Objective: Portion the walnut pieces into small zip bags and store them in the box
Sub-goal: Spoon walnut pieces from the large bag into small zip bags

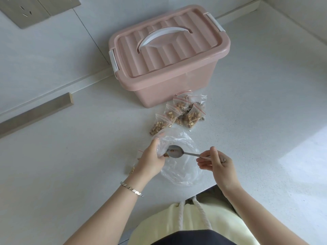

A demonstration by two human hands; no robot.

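A pink lidded box [169, 68] with a white handle stands shut at the back of the white counter [70, 165]. In front of it lie several small zip bags of walnut pieces [178, 114]. My left hand [152, 158] grips a small zip bag and the edge of a large clear plastic bag [182, 170], which looks almost empty. My right hand [217, 161] pinches the handle of a metal spoon [177, 152]. The spoon's bowl, holding a few walnut crumbs, sits at my left hand's fingers. Part of the small zip bag is hidden under my left hand.
A few walnut bits [131, 169] lie on the counter left of my left wrist. A wall socket [26, 9] is at the top left, and a grey strip [35, 114] runs along the wall base. The counter's front edge runs near my body.
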